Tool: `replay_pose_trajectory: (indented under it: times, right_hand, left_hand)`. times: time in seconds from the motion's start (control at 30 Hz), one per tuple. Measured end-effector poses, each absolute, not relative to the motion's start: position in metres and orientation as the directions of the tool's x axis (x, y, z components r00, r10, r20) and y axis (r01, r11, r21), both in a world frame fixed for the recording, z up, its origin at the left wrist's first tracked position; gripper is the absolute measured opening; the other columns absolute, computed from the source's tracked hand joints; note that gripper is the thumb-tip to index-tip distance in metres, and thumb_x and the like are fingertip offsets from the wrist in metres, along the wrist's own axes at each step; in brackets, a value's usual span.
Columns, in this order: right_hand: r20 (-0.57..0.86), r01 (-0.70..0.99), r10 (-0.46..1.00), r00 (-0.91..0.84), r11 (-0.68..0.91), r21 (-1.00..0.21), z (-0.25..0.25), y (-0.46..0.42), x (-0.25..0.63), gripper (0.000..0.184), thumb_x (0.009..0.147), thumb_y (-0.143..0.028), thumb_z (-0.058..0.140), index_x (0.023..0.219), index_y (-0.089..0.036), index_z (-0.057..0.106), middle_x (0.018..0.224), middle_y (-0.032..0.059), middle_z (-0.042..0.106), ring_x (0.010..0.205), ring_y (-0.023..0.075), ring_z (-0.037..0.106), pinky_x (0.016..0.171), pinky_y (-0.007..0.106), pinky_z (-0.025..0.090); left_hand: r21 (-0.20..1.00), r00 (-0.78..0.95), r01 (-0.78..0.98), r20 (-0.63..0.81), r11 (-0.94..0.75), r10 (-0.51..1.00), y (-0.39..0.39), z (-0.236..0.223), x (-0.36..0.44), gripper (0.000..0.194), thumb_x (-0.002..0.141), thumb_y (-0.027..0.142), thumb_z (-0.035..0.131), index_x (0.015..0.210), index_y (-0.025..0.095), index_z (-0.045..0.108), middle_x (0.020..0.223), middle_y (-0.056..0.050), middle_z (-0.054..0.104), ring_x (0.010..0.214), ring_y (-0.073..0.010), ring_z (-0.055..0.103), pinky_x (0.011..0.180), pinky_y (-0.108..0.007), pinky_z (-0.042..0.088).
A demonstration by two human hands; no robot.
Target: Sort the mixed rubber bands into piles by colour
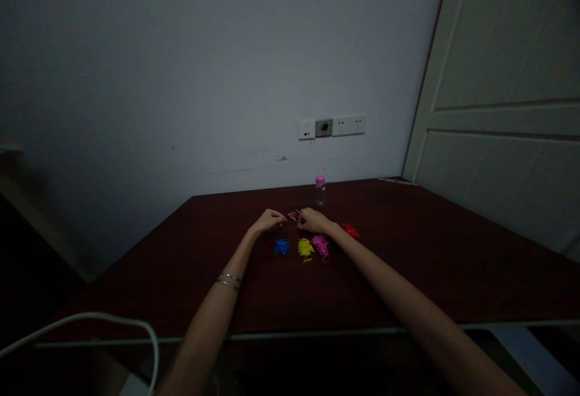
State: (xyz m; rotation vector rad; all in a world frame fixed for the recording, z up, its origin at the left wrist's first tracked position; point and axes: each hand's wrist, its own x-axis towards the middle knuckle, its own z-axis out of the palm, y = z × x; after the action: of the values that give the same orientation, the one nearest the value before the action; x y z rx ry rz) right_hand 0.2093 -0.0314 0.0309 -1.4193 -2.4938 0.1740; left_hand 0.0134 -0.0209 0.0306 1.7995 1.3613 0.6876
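Both my arms reach far across a dark red table (408, 275). My left hand (268, 221) is curled with fingers pinched together at the edge of a small mixed-colour heap of bands (293, 216). My right hand (313, 220) is also closed, its fingertips touching the same heap from the right. What each pinch holds is too small to make out. In front of the hands lie three little piles: blue (281, 247), yellow (306, 247) and pink (320, 245). A red pile (351, 230) lies just right of my right wrist. Silver bangles (229, 280) circle my left wrist.
A small clear bottle with a pink cap (320, 189) stands behind the hands near the wall. Wall sockets (332, 127) sit above it. A white door (502, 106) stands at the right. A white cable (113, 323) loops over the table's near left edge.
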Motion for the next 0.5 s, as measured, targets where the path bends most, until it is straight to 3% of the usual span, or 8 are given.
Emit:
replay_pose_trajectory:
  times: [0.13, 0.33, 0.5]
  right_hand:
    - [0.21, 0.791, 0.842, -0.497, 0.539, -0.288, 0.034, -0.029, 0.215, 0.015, 0.067, -0.019, 0.055, 0.073, -0.014, 0.069, 0.073, 0.0047, 0.066, 0.065, 0.0123, 0.057, 0.056, 0.017, 0.037]
    - [0.335, 0.653, 0.809, -0.484, 0.588, -0.476, 0.042, -0.035, 0.248, 0.015, 0.066, -0.018, 0.053, 0.061, -0.011, 0.065, 0.059, 0.0015, 0.06, 0.057, 0.0106, 0.052, 0.053, 0.017, 0.036]
    - [0.248, 0.67, 0.872, -0.423, 0.485, -0.561, 0.045, -0.053, 0.29, 0.011, 0.062, -0.018, 0.056, 0.061, -0.011, 0.065, 0.06, 0.0013, 0.062, 0.057, 0.011, 0.053, 0.053, 0.018, 0.038]
  left_hand:
    - [0.815, 0.306, 0.551, -0.001, -0.177, 0.952, -0.017, 0.027, 0.013, 0.03, 0.066, 0.03, 0.054, 0.082, 0.009, 0.067, 0.055, 0.002, 0.051, 0.039, -0.0039, 0.033, 0.036, -0.017, 0.021]
    - [0.811, 0.318, 0.555, -0.001, -0.186, 0.948, -0.019, 0.028, 0.014, 0.031, 0.066, 0.031, 0.053, 0.082, 0.008, 0.067, 0.055, 0.001, 0.05, 0.038, -0.0039, 0.032, 0.036, -0.017, 0.021]
    - [0.799, 0.328, 0.569, -0.007, -0.192, 0.945, -0.024, 0.032, 0.016, 0.032, 0.066, 0.031, 0.053, 0.083, 0.008, 0.067, 0.057, 0.001, 0.051, 0.039, -0.0039, 0.033, 0.036, -0.017, 0.022]
